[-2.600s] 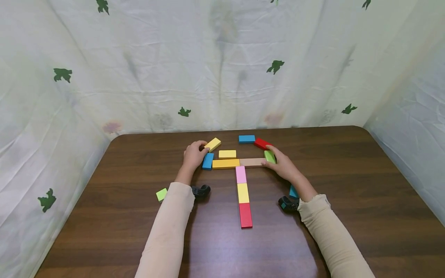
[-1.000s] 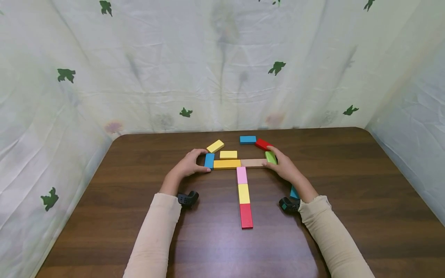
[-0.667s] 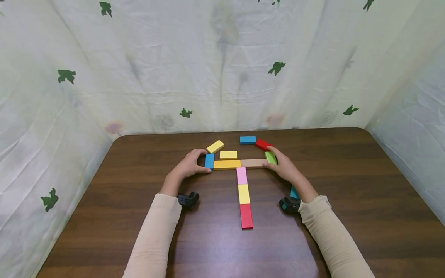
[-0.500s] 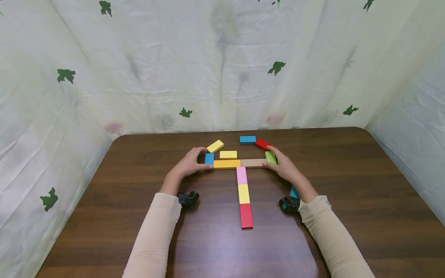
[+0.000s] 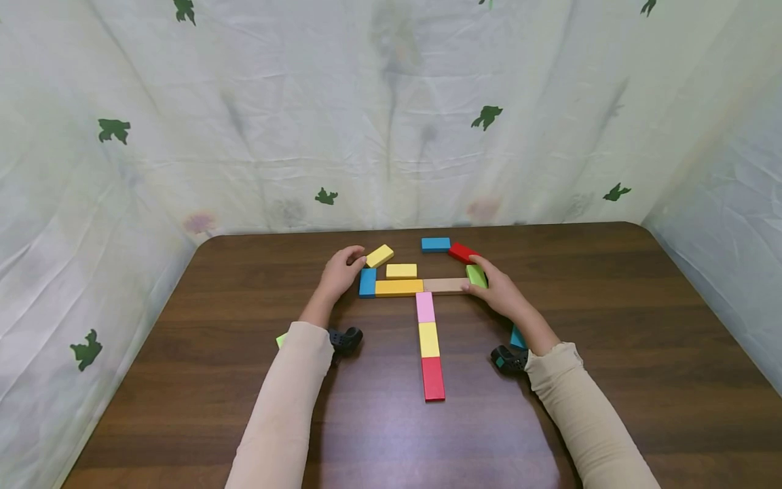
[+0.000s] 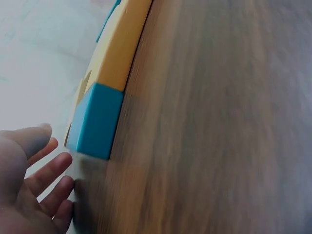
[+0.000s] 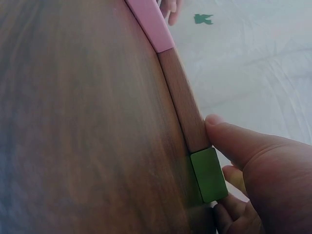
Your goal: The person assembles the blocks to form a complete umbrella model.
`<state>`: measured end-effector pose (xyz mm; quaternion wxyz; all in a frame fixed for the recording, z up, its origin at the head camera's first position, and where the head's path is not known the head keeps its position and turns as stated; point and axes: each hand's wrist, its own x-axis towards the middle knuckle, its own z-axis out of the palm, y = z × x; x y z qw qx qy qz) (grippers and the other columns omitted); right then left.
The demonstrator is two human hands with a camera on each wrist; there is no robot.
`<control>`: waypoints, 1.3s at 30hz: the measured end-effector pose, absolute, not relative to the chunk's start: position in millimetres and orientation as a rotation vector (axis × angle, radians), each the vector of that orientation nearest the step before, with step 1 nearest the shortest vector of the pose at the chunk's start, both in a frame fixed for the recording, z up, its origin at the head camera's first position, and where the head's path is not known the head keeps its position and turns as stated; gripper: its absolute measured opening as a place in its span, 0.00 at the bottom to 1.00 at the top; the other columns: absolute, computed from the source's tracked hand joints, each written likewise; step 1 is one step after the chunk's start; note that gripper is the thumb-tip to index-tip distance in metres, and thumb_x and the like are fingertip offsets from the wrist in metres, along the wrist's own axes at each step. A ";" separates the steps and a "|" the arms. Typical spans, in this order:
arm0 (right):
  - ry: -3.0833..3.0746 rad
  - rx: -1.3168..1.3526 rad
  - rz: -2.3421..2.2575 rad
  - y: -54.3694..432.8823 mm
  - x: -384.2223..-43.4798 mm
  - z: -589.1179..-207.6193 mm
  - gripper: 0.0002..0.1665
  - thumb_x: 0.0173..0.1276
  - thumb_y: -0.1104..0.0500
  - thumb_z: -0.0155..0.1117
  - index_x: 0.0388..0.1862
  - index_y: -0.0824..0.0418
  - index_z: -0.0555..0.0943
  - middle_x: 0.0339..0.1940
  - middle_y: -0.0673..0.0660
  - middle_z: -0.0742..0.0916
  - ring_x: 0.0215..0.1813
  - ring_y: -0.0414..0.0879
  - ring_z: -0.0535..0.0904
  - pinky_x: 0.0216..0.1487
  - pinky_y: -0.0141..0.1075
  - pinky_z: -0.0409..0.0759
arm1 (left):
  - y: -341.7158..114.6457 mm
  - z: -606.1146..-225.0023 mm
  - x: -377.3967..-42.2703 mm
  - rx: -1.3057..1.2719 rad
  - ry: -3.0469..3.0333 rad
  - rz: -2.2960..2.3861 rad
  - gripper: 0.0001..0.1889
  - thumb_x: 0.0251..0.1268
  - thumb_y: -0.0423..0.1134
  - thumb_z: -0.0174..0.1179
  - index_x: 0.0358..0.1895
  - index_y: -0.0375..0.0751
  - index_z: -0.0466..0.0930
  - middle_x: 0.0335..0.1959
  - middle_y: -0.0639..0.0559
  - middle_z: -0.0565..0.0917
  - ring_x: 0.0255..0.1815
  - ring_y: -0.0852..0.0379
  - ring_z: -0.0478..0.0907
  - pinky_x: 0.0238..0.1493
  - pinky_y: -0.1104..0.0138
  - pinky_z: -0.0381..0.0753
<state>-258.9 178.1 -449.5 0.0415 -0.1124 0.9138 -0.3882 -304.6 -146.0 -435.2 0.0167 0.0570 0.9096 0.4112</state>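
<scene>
My left hand hovers by the near corner of a tilted yellow block; whether it touches is unclear in the head view. In the left wrist view its fingers are spread and loosely bent, apart from the blue block. That blue block abuts the left end of an orange-yellow block. My right hand curls around the green block at the row's right end, its thumb by the plain wooden block. Pink, yellow and red blocks run toward me from the row.
Behind the row lie another yellow block, a blue block and a red block. A light green block peeks from behind my left sleeve, and a blue block from behind my right wrist. A curtain hangs behind the table.
The left hand has let go of the blue block and moved up toward the tilted yellow block. Earlier, the blue block was straightened against the row's end. The right hand has stayed put.
</scene>
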 end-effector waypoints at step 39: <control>2.781 -0.336 -1.197 178.0 -259.1 -448.3 0.43 0.61 0.46 0.60 0.70 0.56 0.54 0.67 0.62 0.62 0.63 0.57 0.59 0.60 0.54 0.57 | -129.6 -439.3 -306.2 0.214 2.947 1.104 0.19 0.66 0.44 0.52 0.59 0.46 0.72 0.56 0.45 0.72 0.55 0.44 0.64 0.52 0.50 0.58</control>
